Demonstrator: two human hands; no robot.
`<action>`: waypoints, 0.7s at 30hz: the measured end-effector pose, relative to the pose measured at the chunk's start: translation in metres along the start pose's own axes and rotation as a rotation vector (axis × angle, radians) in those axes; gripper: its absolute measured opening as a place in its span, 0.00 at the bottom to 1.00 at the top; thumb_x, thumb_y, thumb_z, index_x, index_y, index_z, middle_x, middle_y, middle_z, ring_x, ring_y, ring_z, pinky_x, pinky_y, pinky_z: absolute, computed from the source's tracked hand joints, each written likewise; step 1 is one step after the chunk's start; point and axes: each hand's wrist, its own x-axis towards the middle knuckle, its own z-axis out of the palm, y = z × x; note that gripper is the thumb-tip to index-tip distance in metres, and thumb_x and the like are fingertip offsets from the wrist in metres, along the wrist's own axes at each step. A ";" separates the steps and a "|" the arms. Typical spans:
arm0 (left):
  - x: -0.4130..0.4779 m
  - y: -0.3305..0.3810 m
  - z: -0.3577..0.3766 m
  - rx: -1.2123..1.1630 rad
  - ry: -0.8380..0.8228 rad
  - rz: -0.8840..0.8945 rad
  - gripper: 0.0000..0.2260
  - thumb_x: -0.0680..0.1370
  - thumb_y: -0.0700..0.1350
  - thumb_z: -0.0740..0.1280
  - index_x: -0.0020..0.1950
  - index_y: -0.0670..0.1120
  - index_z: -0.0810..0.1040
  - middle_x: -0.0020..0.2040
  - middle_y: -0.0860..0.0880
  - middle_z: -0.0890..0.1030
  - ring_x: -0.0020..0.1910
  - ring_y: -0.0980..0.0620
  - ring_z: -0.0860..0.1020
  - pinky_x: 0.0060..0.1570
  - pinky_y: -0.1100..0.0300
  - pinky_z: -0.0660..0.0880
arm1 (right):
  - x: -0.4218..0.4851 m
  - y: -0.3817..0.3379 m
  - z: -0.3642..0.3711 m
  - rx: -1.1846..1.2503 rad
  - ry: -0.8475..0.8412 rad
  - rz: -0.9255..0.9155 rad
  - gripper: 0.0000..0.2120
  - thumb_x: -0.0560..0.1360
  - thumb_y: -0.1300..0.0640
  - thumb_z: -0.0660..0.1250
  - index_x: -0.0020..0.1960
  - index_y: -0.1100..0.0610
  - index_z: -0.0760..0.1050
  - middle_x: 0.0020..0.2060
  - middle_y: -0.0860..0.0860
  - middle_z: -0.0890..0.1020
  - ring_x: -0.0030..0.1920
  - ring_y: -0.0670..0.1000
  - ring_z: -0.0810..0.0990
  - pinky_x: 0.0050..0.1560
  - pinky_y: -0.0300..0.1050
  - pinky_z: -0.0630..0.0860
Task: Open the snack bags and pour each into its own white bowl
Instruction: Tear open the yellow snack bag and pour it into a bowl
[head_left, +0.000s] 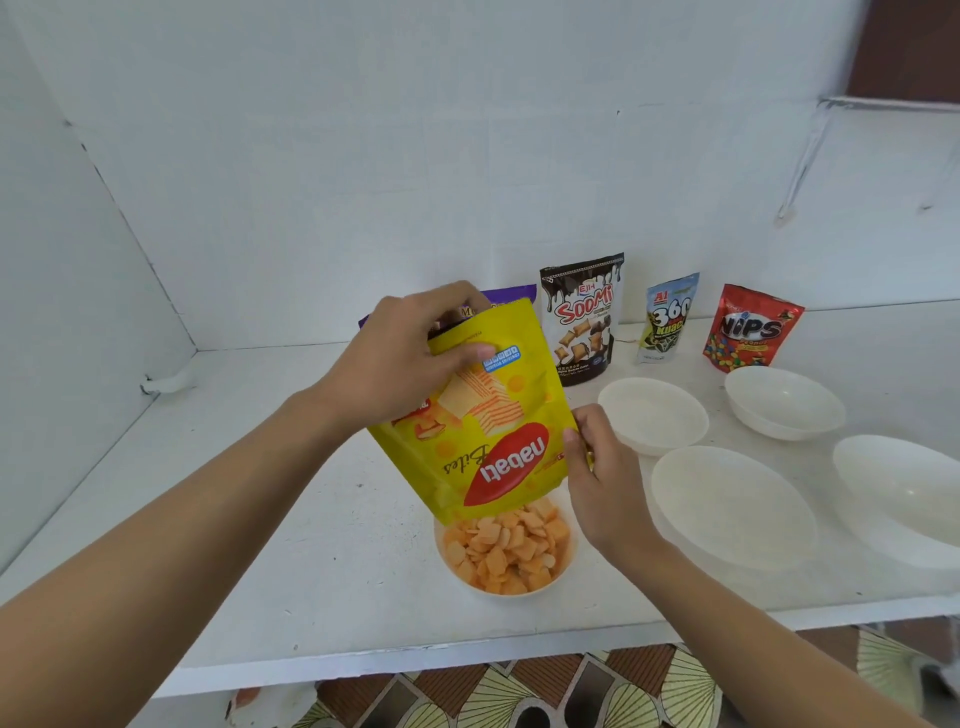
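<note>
Head camera gives me both hands on the yellow Nabati bag (483, 431), which is turned upside down, its print inverted and its mouth pointing down.

My left hand (400, 358) grips the bag's upturned bottom end, thumb curled across the printed front and fingers wrapped behind. My right hand (602, 478) pinches the bag's right edge down near the mouth, thumb on the front; I cannot see the fingers behind.

The bag hangs tilted, its mouth right over the front bowl (498, 594). That bowl is heaped with orange wafer pieces (509, 551), and the bag's lower edge hides its far rim.

A purple bag (511, 296) stands behind the yellow one, mostly blocked by it and by my left hand. To its right, upright along the wall, are the Soomi bag (582, 322), the 360 bag (667, 319) and the Nips bag (748, 330).

Four empty white bowls sit on the white shelf (311, 545) to the right: the back-left bowl (654, 415) just beside my right hand, the back-right bowl (784, 402) in front of the Nips bag, the middle bowl (732, 506) close by my right wrist, and the edge bowl (904, 493), cut off by the frame.
</note>
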 end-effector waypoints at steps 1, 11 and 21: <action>0.002 0.001 -0.003 0.001 0.019 0.011 0.10 0.77 0.54 0.71 0.57 0.59 0.76 0.48 0.60 0.82 0.48 0.57 0.82 0.48 0.58 0.81 | 0.002 -0.004 -0.001 0.007 0.017 -0.008 0.10 0.84 0.50 0.53 0.52 0.55 0.69 0.39 0.47 0.81 0.38 0.48 0.81 0.37 0.55 0.80; -0.005 -0.011 0.008 -0.038 -0.024 -0.060 0.11 0.77 0.51 0.73 0.57 0.59 0.76 0.51 0.53 0.81 0.49 0.53 0.82 0.49 0.50 0.82 | -0.005 0.000 0.001 -0.008 -0.074 0.028 0.13 0.83 0.48 0.52 0.50 0.55 0.70 0.38 0.38 0.79 0.37 0.44 0.79 0.35 0.51 0.78; -0.001 -0.004 -0.010 -0.044 0.038 -0.039 0.13 0.77 0.56 0.71 0.59 0.57 0.76 0.50 0.54 0.83 0.46 0.56 0.82 0.44 0.58 0.80 | 0.005 -0.013 -0.001 0.040 0.051 -0.013 0.10 0.84 0.51 0.54 0.54 0.54 0.70 0.43 0.44 0.81 0.44 0.44 0.82 0.37 0.40 0.79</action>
